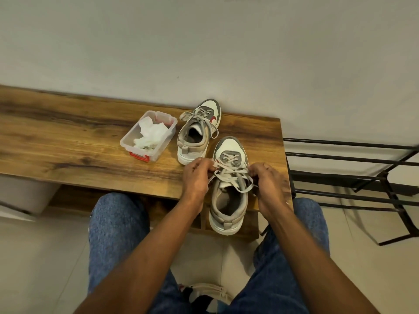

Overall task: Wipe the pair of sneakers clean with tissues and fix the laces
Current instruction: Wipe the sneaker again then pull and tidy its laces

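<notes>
on the laces (233, 172), curled fingers (205, 165)

Plain pale wall (204, 41), wooden bench (68, 137), black metal rack (362, 177), tiled floor (45, 257)

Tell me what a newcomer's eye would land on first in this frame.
First, the two hands: the left hand and right hand each pinch a lace of the near sneaker, at the right end of the wooden bench. Behind it stands the second sneaker, its laces lying in a loose bow. Left of that sits a clear plastic box holding crumpled tissues.
</notes>
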